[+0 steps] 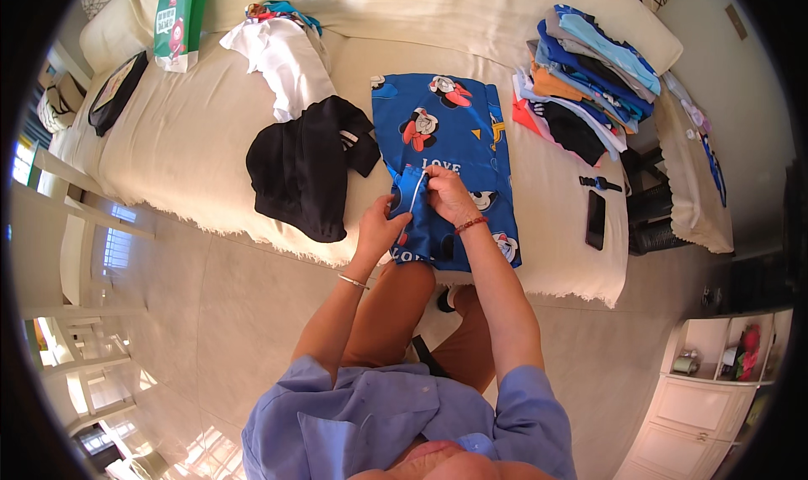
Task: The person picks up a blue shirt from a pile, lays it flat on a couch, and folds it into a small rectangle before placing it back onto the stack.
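Observation:
A blue cloth garment (454, 129) with a cartoon mouse print lies spread flat on the cream-covered sofa (183, 158) in front of me. My left hand (382, 226) pinches a raised part of it that has a white trim line, thumb on top. At the upper end of that same trim, my right hand (449, 194) grips the cloth between thumb and fingers. The lifted part stands above the lower half of the garment, over my knee. Which part of the garment it is, I cannot tell.
Left of the garment lie a crumpled black garment (303, 170) and a white one (284, 57). A stack of folded clothes (581, 82) stands at the right, with a wristwatch (600, 183) and a smartphone (595, 220) below it. A green bag (180, 28) leans at the back left.

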{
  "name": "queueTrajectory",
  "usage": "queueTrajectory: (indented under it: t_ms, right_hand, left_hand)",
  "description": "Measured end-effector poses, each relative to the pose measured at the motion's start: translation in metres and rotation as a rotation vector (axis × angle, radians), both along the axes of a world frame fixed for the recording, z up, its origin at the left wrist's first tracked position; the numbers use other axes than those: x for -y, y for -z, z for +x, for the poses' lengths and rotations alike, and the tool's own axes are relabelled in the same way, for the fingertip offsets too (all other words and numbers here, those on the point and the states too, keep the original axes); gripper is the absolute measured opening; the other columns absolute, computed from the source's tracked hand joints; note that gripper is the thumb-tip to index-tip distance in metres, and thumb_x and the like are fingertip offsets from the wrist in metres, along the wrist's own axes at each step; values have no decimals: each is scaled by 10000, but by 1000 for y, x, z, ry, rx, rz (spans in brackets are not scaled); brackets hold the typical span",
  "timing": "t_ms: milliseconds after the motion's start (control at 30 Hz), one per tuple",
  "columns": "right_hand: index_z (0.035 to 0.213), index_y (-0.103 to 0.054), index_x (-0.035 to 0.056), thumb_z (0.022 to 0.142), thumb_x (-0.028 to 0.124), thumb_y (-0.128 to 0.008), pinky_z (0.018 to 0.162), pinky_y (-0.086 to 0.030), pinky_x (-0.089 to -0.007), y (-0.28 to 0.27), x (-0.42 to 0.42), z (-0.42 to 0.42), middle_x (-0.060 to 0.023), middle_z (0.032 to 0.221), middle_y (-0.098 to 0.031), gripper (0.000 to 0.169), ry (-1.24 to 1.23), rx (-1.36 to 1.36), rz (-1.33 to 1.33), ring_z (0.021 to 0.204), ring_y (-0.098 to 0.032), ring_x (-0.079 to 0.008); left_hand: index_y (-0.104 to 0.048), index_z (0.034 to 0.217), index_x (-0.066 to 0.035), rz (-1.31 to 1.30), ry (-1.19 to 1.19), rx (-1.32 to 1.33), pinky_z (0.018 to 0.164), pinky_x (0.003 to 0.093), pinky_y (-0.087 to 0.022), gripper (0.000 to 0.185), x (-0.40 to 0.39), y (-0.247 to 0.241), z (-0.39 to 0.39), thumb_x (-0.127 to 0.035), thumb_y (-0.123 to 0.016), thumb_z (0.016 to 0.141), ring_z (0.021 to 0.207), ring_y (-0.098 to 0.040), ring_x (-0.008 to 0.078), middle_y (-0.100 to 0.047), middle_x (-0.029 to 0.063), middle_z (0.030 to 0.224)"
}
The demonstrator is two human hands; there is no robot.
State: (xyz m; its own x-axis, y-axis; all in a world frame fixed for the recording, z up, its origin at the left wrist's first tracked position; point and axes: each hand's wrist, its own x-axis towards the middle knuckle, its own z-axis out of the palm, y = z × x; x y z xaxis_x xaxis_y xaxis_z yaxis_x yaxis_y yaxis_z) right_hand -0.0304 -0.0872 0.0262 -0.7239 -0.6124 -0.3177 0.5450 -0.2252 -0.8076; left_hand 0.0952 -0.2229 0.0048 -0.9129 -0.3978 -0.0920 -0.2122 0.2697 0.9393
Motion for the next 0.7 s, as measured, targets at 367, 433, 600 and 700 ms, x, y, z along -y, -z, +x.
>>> queueTrajectory:
  t_ms: [367,433,600,700]
  right_hand:
    - [1096,-583,-37,865,59,-530,738,-509,-291,-2,-6,26,-100,1016,-617,256,228,-463,489,845,-619,-168]
    - [1135,-561,-44,868,93,-567,791,-506,-305,-5,-6,47,-126,1079,-601,301,209,-633,530,857,-620,-188]
    - [1400,-329,14,782,151,-714,936,-457,-313,-13,-17,101,-144,1280,-494,740,7,-876,514,1104,-545,-213]
    - [1419,-295,14,745,165,-757,923,-460,-296,-20,-19,115,-115,1238,-525,831,36,-911,607,1097,-550,-197]
  left_hand:
    - [-641,996,45,239,-44,-105,673,267,-477,251,-1,-18,-4,-101,-644,793,751,-596,125,-652,65,857]
    - [-640,1008,48,180,-53,-109,691,259,-474,244,-3,-28,-5,-80,-632,800,780,-594,118,-653,60,890]
    - [-631,1010,23,44,-26,-131,751,370,-496,277,-11,-38,-15,-155,-619,798,849,-649,319,-659,200,923]
    - [-631,1053,32,-56,85,-144,766,362,-498,309,-20,-51,-17,-164,-617,814,850,-642,308,-660,189,941]
